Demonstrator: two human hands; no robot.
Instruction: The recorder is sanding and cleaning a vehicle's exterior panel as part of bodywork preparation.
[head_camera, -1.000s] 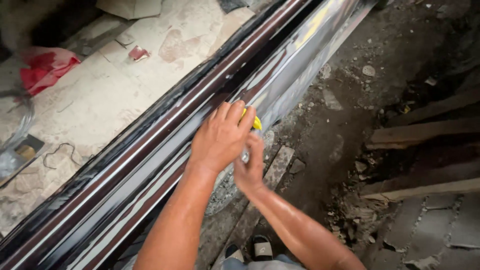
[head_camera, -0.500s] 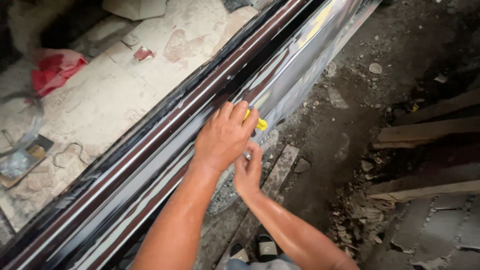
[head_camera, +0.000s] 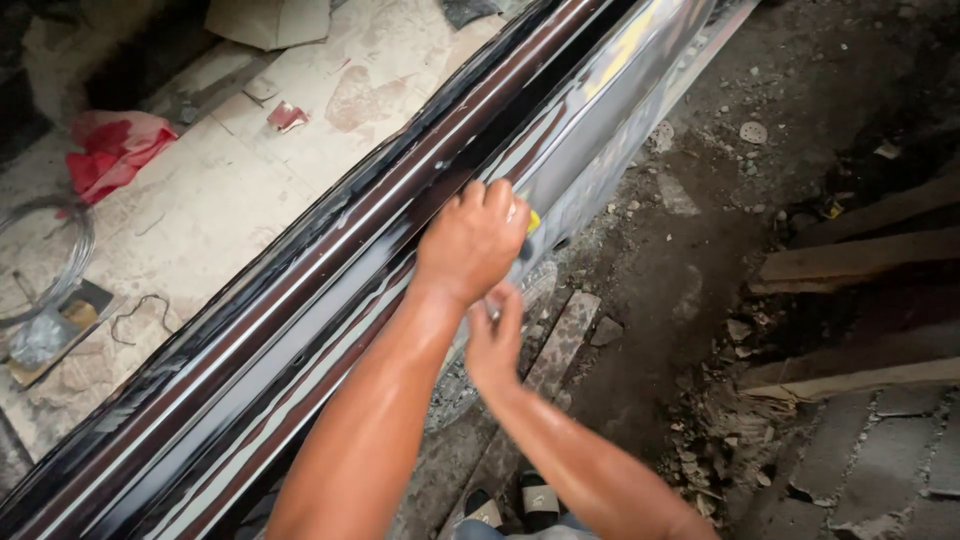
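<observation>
I see a long glossy dark panel (head_camera: 330, 300), ribbed with reddish-brown and pale stripes, lying across the view. Its long axis runs diagonally, from the lower left corner up to the upper right, where its far end points past the top edge. It sits raised between a pale concrete floor (head_camera: 200, 210) on its upper left side and dark, gravelly ground (head_camera: 700, 260) on its lower right side.

My left hand (head_camera: 472, 240) lies on the panel about midway along its length, fingers bent and held close together, pressing down on a small yellow object (head_camera: 534, 221) that only peeks out past the fingertips; I cannot tell what it is. My right hand (head_camera: 494, 338) sits just below the left, at the panel's lower right edge, fingers stretched upward toward the underside of that edge. I cannot tell whether it pinches anything there.

On the concrete beyond the panel lies a crumpled red cloth (head_camera: 112, 150), and nearer the left edge a coil of wire (head_camera: 50, 260). On the ground side, well away from the panel, wooden planks (head_camera: 860, 260) lie roughly crosswise to its axis. A flat stone slab (head_camera: 555, 345) rests just below the panel near my right hand.
</observation>
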